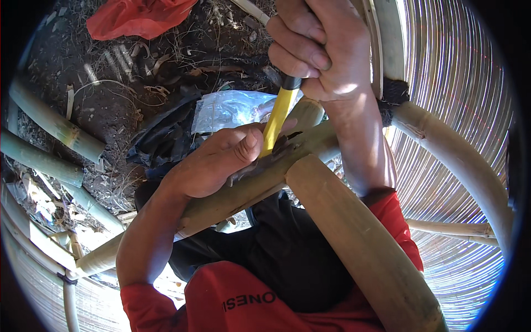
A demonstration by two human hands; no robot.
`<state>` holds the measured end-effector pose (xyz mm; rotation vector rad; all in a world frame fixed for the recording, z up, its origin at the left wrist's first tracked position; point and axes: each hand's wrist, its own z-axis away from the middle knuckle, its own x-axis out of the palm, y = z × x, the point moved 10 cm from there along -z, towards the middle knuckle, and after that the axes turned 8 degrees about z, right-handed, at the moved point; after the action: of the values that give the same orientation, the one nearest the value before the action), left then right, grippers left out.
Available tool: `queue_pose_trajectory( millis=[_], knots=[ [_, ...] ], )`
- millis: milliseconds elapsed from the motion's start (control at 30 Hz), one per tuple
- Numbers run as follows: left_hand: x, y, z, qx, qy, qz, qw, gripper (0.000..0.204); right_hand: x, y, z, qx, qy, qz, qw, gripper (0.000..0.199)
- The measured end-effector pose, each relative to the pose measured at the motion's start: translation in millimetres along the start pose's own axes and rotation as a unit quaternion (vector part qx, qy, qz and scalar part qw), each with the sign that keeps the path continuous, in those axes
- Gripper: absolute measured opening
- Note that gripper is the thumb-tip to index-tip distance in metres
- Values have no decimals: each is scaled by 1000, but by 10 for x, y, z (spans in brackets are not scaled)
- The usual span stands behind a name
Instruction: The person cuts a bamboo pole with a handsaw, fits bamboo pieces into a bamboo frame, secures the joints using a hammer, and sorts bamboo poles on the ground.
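My right hand [318, 47] is closed around the dark top of a yellow-shafted tool [276, 116], which points down into a joint where thick bamboo poles meet. My left hand [218, 157] lies along the slanting bamboo pole [221, 202], its thumb pressed against the yellow shaft near the joint. A second, thicker bamboo pole [354, 238] runs from the joint toward the lower right, over my lap. The tool's tip is hidden in the split, dark wood at the joint.
A woven bamboo wall [459, 72] curves around the right side, with a bent pole [464, 160] bound by black cord. Bare soil with dry litter, a clear plastic bag [232, 108], black plastic sheet [166, 138], red cloth [138, 19] and other bamboo poles [52, 124] lie left.
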<state>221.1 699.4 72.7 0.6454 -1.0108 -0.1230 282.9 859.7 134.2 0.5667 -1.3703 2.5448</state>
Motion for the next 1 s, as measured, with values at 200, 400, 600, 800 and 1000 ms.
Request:
queue_pose_trajectory(
  millis=[200, 400, 600, 800, 1000],
  knots=[
    [35, -7, 6, 5, -12, -7, 1000, 112, 82, -145, 114, -5, 20, 30, 999, 42],
    [254, -57, -169, -12, -58, 223, 973, 116, 161, -222, 42, -1, 6, 101, 995, 46],
    [225, 80, -189, 25, -27, 210, 977, 111, 674, -158, 49, -94, -101, 237, 962, 29],
    [202, 185, -152, 65, -37, 243, 967, 94, 773, -102, -21, -89, -152, 275, 945, 16],
    [30, 31, -52, 83, 35, 280, 956, 70, 805, -158, 81, -207, 12, 306, 929, 18]
  ],
)
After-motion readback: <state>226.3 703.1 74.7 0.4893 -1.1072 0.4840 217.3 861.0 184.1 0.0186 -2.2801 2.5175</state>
